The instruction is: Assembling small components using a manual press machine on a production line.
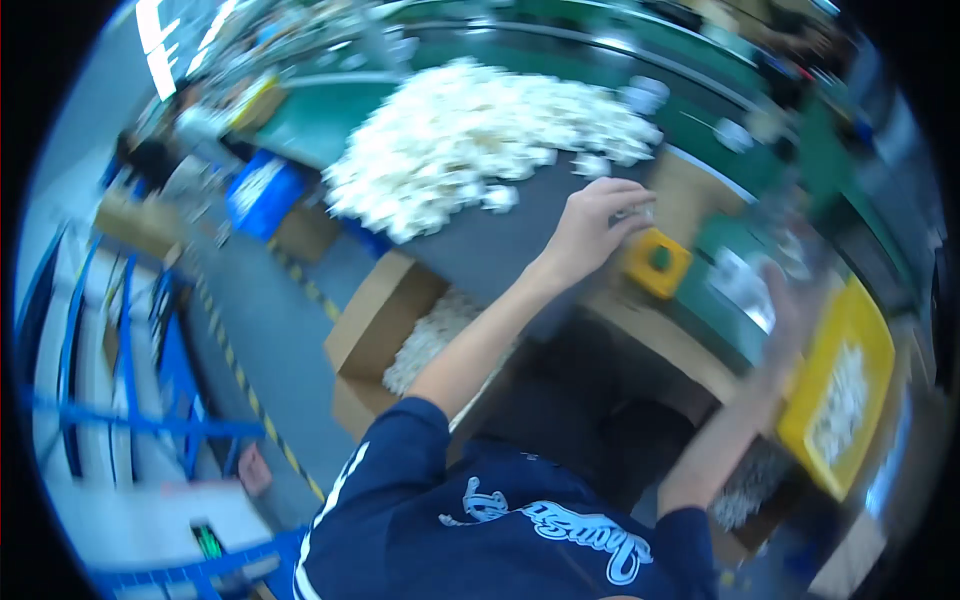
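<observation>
My left hand (592,228) is above the work table with its fingers curled together around a small pale piece (640,212), too blurred to name. Just below those fingertips sits a yellow block-shaped fixture (658,262) with a dark round spot in its middle. My right hand (790,305) is smeared by motion between a clear plastic bag (738,285) and a yellow bin (868,345); its fingers cannot be made out. Beyond my left hand, a large heap of small white parts (480,130) spreads over the table.
An open cardboard box (375,310) of white parts stands below the table's left side. White pieces lie in the yellow bin, and another box (750,500) of parts is beneath it. A blue bin (262,190) and blue racks (165,360) are at the left. Another person (150,160) is at the far left.
</observation>
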The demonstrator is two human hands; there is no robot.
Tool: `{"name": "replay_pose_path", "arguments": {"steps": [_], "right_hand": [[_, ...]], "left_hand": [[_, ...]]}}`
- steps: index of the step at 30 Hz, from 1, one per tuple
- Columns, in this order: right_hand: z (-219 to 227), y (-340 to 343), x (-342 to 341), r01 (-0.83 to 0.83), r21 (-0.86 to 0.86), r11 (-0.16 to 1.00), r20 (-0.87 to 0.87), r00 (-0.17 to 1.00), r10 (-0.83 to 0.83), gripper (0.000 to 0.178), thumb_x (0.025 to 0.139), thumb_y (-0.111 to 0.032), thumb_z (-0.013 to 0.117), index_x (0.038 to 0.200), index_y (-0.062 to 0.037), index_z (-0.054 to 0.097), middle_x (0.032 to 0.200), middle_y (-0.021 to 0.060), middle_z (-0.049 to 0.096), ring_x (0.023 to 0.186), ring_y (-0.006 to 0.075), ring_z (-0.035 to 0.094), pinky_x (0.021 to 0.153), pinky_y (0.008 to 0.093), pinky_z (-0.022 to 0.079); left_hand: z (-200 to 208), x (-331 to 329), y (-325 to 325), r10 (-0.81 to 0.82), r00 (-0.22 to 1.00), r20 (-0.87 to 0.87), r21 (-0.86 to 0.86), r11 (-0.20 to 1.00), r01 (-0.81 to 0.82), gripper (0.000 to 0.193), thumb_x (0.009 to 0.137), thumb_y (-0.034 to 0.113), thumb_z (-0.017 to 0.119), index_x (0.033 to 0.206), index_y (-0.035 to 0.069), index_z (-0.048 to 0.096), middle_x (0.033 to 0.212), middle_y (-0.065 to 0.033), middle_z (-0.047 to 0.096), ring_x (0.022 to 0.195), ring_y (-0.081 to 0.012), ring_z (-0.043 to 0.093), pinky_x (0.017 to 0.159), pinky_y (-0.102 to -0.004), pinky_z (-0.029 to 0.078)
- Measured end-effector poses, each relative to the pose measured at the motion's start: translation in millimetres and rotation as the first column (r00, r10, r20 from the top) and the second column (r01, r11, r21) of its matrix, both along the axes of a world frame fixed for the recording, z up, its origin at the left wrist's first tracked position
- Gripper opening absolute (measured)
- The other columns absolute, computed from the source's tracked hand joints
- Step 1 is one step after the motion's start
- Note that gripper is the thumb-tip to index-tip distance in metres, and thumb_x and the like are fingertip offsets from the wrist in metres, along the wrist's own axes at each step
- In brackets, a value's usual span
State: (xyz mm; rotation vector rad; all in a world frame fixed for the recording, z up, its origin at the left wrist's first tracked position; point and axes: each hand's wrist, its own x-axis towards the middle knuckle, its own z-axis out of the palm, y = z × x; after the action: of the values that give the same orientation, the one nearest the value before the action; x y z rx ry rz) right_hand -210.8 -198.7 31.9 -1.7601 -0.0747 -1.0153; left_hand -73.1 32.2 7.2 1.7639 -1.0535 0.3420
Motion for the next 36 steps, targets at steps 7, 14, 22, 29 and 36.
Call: {"name": "replay_pose_path", "arguments": {"steps": [7, 14, 22, 29, 36], "right_hand": [[15, -27, -45, 0.442, -0.259, 0.859, -0.247, 0.83, -0.501, 0.024, 0.081, -0.012, 0.073, 0.098, 0.0005, 0.064, 0.085, 0.0071, 0.064, 0.072, 0.0184, 0.062, 0.065, 0.0311, 0.05], [-15, -85, -186, 0.669, -0.718, 0.193, -0.148, 0.124, -0.981, 0.029, 0.086, -0.021, 0.069, 0.106, 0.0005, 0.063, 0.1, 0.0194, 0.066, 0.089, 0.0373, 0.063, 0.081, 0.0397, 0.05], [77, -115, -276, 0.589, -0.761, 0.273, -0.27, 0.095, -0.958, 0.025, 0.089, -0.022, 0.064, 0.106, -0.0034, 0.064, 0.098, 0.0176, 0.068, 0.091, 0.0341, 0.066, 0.079, 0.0417, 0.051], [42, -336, -309, 0.287, -0.847, 0.447, -0.446, 0.072, -0.892, 0.03, 0.092, -0.028, 0.057, 0.113, -0.0079, 0.063, 0.111, 0.0156, 0.067, 0.088, 0.0338, 0.067, 0.082, 0.0476, 0.053], [-25, -366, -305, 0.281, -0.531, 0.799, -0.795, 0.161, -0.585, 0.04, 0.095, -0.025, 0.051, 0.131, -0.0076, 0.054, 0.125, 0.0186, 0.061, 0.116, 0.033, 0.058, 0.098, 0.0429, 0.045]], "left_hand": [[6, -49, -117, -0.341, 0.939, -0.049, -0.089, 0.938, 0.336, 0.023, 0.078, 0.003, 0.072, 0.102, 0.003, 0.073, 0.106, -0.0119, 0.069, 0.1, -0.0278, 0.064, 0.085, -0.0355, 0.051], [7, -71, -131, -0.377, 0.926, 0.012, 0.045, 0.925, 0.376, 0.023, 0.085, 0.005, 0.067, 0.108, 0.003, 0.072, 0.119, -0.0116, 0.067, 0.108, -0.0312, 0.062, 0.097, -0.0368, 0.046], [-7, -60, -98, 0.066, 0.981, 0.18, -0.045, 0.997, -0.059, 0.021, 0.095, 0.008, 0.057, 0.108, -0.005, 0.068, 0.111, -0.0154, 0.069, 0.101, -0.0248, 0.066, 0.09, -0.0339, 0.049], [-21, -45, -96, 0.307, 0.942, -0.135, 0.109, 0.95, -0.294, 0.02, 0.094, 0.011, 0.059, 0.102, -0.004, 0.069, 0.088, -0.0115, 0.072, 0.077, -0.017, 0.068, 0.071, -0.0287, 0.052], [-29, -43, -96, 0.335, 0.936, -0.106, 0.156, 0.936, -0.317, 0.018, 0.09, 0.011, 0.059, 0.096, -0.002, 0.071, 0.081, -0.0137, 0.071, 0.068, -0.0201, 0.067, 0.064, -0.033, 0.051]]}}
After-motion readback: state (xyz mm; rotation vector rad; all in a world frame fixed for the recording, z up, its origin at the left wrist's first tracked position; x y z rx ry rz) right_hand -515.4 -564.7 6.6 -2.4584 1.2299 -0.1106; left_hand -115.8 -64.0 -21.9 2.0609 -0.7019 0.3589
